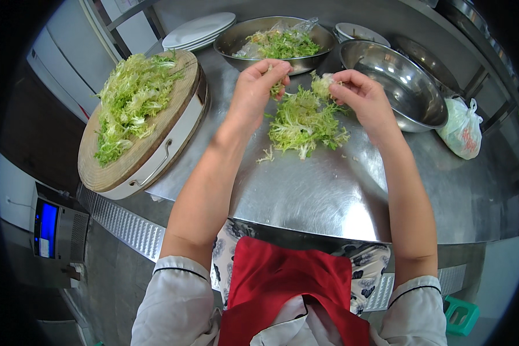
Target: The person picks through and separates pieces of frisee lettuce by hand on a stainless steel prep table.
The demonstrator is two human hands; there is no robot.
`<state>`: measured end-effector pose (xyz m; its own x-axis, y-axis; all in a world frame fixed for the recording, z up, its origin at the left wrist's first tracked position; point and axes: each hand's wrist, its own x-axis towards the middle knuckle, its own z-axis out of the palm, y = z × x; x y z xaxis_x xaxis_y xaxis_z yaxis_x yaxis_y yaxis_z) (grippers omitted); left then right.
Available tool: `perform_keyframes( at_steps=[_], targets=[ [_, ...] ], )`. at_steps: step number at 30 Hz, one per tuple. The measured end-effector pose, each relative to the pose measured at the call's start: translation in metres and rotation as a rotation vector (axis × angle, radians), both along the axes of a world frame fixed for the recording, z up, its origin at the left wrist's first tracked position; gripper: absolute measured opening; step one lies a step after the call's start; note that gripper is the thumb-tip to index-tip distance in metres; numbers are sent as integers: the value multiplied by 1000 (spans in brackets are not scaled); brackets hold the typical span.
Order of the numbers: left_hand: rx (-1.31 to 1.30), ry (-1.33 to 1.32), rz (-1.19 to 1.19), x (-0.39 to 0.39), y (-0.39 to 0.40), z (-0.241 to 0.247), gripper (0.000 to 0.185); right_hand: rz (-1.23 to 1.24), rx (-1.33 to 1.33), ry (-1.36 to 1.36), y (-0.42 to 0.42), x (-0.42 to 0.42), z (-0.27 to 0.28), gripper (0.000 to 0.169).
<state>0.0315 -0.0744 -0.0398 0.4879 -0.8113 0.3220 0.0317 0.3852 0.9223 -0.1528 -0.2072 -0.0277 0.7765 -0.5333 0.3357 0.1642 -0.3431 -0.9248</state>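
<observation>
My left hand (261,84) pinches a small piece of frisée lettuce between thumb and fingers. Opposite it, my right hand (358,93) holds a pale frisée piece (321,86) by its whitish end. Below and between both hands lies a loose pile of frisée leaves (305,123) on the stainless steel table (302,190). A larger heap of frisée (134,101) rests on a round wooden chopping block (91,166) at the left. Behind my left hand, a steel bowl (302,65) contains more greens (287,44) and clear plastic.
A large steel basin (415,93) leans at the right, beside a tied plastic bag (462,129). Stacked white plates (201,30) stand at the back left, and a white bowl (365,32) is behind the basin. The chopping block has a metal side handle (158,168).
</observation>
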Motion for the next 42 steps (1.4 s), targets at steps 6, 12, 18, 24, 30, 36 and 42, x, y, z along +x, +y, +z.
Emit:
perform_keyframes(
  at_steps=[6,12,18,24,30,36,42],
  targets=[
    [-33,-219,-20,-13,-1,1,19,134,324,-127,-3,2,-9,18],
    [-37,-452,2,-20,-1,0,20,138,231,-100,2,5,-13,18],
    [35,-349,-28,-20,-2,-1,15,102,188,-167,14,1,-5,17],
    [19,56,-149,-7,-2,-3,19,-12,182,-183,10,1,-7,15],
    [-89,402,-376,3,0,-4,19,-41,105,-255,5,2,-9,11],
    [-39,337,-346,-2,2,0,21,-240,-321,-379,16,4,-5,9],
    [-11,242,-330,-2,-1,-4,21,-336,-522,-239,35,3,-1,9]
  ],
)
